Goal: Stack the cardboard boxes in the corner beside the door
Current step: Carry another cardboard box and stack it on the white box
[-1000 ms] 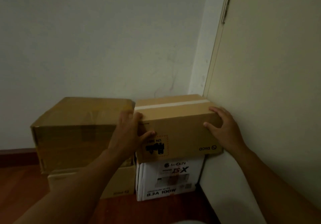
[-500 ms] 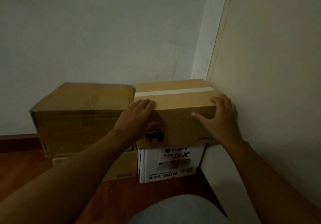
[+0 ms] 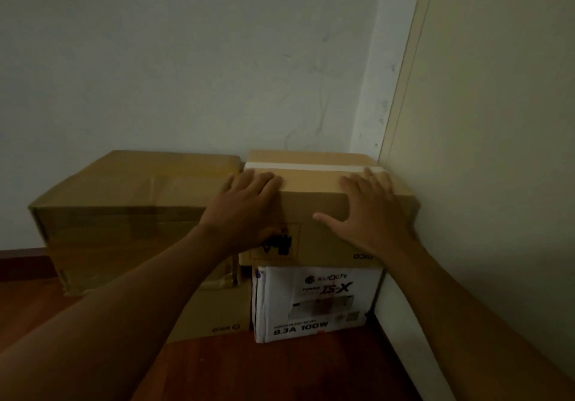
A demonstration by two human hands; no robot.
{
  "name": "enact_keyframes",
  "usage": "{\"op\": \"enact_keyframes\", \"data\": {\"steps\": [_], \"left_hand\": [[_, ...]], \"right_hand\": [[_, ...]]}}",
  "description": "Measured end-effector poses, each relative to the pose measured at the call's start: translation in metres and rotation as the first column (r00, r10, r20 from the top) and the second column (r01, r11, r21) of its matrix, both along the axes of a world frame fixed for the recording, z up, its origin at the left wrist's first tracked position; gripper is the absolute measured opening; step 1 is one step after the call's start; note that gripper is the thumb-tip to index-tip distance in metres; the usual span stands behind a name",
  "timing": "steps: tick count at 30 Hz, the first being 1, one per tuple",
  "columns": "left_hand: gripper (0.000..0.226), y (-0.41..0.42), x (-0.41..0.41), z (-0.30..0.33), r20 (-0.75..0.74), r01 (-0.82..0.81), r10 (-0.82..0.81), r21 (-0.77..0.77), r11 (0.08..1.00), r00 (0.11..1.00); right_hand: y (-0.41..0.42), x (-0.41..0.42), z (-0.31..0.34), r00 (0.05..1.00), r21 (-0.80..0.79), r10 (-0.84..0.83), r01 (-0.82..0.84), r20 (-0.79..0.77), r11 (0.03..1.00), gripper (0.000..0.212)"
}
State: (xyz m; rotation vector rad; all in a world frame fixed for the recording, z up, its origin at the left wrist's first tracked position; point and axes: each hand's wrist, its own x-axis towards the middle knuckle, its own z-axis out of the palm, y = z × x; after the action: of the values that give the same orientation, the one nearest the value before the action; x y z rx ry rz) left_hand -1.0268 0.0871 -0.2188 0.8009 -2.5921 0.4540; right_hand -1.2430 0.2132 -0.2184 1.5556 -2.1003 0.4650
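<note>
Taped cardboard box (image 3: 314, 214) sits atop the white printed box (image 3: 317, 302), in the corner beside the door (image 3: 497, 152). Left hand (image 3: 245, 211) and right hand (image 3: 370, 214) lie flat on it, grip released. Step: squaring up. Next: withdraw gently.

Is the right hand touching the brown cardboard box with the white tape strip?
Touching. The head view shows the right hand pressed flat over the taped brown cardboard box's front top edge.
</note>
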Motion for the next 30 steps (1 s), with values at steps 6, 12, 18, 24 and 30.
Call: {"op": "enact_keyframes", "data": {"steps": [6,12,18,24,30], "left_hand": [[0.097,-0.033,-0.011,-0.005,-0.031,0.021,-0.023,-0.05,0.999,0.999],[0.098,-0.053,-0.034,-0.007,-0.052,-0.003,0.002,-0.028,1.0,0.999],[0.1,-0.048,-0.036,-0.007,-0.079,0.043,-0.043,-0.001,0.999,0.996],[0.127,-0.054,0.035,-0.002,-0.094,-0.199,0.205,0.075,0.977,0.974],[0.126,-0.073,0.104,-0.011,0.061,-0.431,0.428,0.05,0.901,0.902]], "right_hand": [[-0.04,-0.026,-0.004,0.998,-0.047,0.044,-0.042,0.036,0.998,0.095],[-0.075,-0.046,-0.006,0.996,-0.105,0.026,-0.017,0.09,0.994,0.09],[-0.076,-0.052,-0.007,0.994,-0.116,0.04,-0.028,0.104,0.993,0.087],[-0.071,-0.047,-0.002,0.99,-0.05,0.017,-0.01,0.14,0.999,0.093],[-0.073,-0.044,-0.004,0.994,-0.063,0.012,-0.005,0.108,0.998,0.091]]}}
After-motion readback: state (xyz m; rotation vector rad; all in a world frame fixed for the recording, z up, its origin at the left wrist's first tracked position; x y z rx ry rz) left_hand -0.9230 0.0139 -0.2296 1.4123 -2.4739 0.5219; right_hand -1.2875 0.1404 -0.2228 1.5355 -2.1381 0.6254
